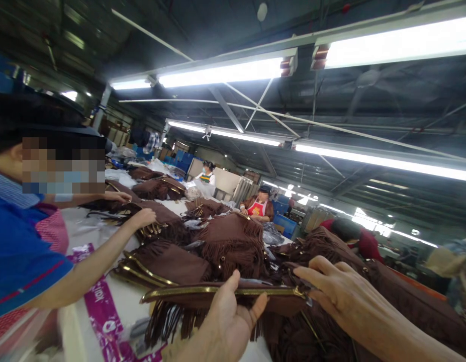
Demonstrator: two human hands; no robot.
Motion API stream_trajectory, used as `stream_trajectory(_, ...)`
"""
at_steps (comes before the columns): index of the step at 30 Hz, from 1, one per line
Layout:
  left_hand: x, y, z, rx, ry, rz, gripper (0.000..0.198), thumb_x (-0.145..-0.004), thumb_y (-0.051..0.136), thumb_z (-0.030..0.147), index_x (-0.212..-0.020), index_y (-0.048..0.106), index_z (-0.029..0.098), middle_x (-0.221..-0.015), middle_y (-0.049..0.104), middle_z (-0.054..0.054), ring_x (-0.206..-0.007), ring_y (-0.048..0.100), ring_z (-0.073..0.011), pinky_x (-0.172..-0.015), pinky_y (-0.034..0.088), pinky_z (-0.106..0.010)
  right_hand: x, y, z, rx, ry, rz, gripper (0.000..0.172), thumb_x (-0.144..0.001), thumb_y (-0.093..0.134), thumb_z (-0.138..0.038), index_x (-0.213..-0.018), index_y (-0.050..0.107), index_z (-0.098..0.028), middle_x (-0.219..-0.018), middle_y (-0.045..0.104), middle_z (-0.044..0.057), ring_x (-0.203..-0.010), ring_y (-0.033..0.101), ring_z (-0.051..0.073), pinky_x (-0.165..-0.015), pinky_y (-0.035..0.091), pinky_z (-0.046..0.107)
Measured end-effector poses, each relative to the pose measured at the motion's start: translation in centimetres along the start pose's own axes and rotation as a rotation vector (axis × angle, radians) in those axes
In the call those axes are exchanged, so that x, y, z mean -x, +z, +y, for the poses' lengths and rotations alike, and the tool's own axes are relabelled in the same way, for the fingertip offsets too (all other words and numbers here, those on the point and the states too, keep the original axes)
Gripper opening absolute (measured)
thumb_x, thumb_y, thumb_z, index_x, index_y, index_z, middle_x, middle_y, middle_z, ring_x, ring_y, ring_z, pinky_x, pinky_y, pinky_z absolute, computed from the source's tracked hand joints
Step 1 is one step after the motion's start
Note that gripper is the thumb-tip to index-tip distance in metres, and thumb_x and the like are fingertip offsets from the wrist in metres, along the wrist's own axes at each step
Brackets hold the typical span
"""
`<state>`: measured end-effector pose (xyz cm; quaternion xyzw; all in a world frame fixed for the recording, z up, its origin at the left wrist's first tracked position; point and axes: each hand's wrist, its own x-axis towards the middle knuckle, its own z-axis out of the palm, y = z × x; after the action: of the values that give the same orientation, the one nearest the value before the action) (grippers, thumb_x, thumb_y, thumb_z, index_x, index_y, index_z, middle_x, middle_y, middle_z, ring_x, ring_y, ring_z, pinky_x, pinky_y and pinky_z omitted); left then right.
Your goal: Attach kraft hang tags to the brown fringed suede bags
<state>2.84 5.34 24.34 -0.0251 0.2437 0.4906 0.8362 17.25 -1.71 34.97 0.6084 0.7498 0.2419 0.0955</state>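
A brown fringed bag (pixel 280 304) is held up in front of me, its long gold zipper (pixel 187 291) running across the top edge and strips of fringe hanging below. My left hand (pixel 229 317) grips the bag near its middle, thumb over the zipper edge and fingers at the near side. At the zipper's right end, my right hand (pixel 336 286) is closed with its fingertips by the zipper slider (pixel 298 291). Whether they pinch the pull or the bag's corner is hidden. More brown fringed bags (pixel 233 241) lie piled right behind this one.
On the left a co-worker in a blue shirt (pixel 25 251) reaches over other brown bags. Purple printed tape (pixel 100 306) lies along the white table (pixel 76 327). Brown bags are heaped at the right (pixel 409 301). Other people work farther back, under low-hanging lamps (pixel 225 70).
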Motion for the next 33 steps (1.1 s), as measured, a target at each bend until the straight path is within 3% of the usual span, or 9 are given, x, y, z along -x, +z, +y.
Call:
stream_trajectory(8,0.6,-0.2,0.1,-0.031,0.044,0.003,0.01,-0.082,0.054,0.021,-0.085,0.052,0.012,-0.07,0.063,-0.006,-0.055,0.061,-0.0161,-0.045,0.053,-0.029,0.0,0.6,-0.2,-0.077,0.032,-0.052,0.028,-0.084,0.041,-0.015,-0.105,0.056,-0.027,-0.098,0.056,0.005,-0.077,0.057,0.02,-0.071,0.042,0.038)
stream_trajectory(17,0.5,-0.8,-0.1,-0.081,0.07,0.008,0.009,-0.081,0.054,0.02,-0.085,0.053,0.012,-0.073,0.063,-0.007,-0.055,0.06,-0.0149,-0.045,0.053,-0.027,0.2,1.5,-0.2,-0.136,0.043,-0.081,0.017,-0.081,0.043,-0.013,-0.085,0.056,-0.023,-0.096,0.054,0.004,-0.077,0.054,0.02,-0.071,0.04,0.037)
stream_trajectory(23,1.0,-0.8,0.1,-0.085,0.127,0.04,0.006,-0.08,0.055,0.019,-0.082,0.053,0.014,-0.068,0.061,-0.004,-0.052,0.058,-0.0137,-0.044,0.052,-0.026,0.3,2.0,-0.2,-0.297,0.071,-0.06,0.029,-0.077,0.049,-0.012,-0.103,0.05,-0.024,-0.098,0.053,0.003,-0.089,0.051,0.02,-0.079,0.038,0.035)
stream_trajectory(28,0.4,-1.5,0.2,-0.084,0.154,0.034,0.007,-0.08,0.056,0.02,-0.081,0.052,0.014,-0.067,0.061,-0.004,-0.053,0.058,-0.0138,-0.044,0.052,-0.027,0.2,2.7,-0.4,-0.316,0.061,-0.1,0.016,-0.078,0.046,-0.014,-0.089,0.054,-0.023,-0.09,0.053,0.001,-0.08,0.051,0.019,-0.072,0.038,0.033)
stream_trajectory(33,0.4,-1.8,0.1,-0.102,0.172,0.052,0.006,-0.08,0.056,0.018,-0.082,0.052,0.013,-0.067,0.061,-0.005,-0.054,0.059,-0.0147,-0.044,0.052,-0.028,-0.1,3.2,-0.9,-0.325,0.036,-0.136,0.019,-0.08,0.042,-0.013,-0.089,0.055,-0.024,-0.091,0.053,0.001,-0.079,0.051,0.018,-0.072,0.037,0.034)
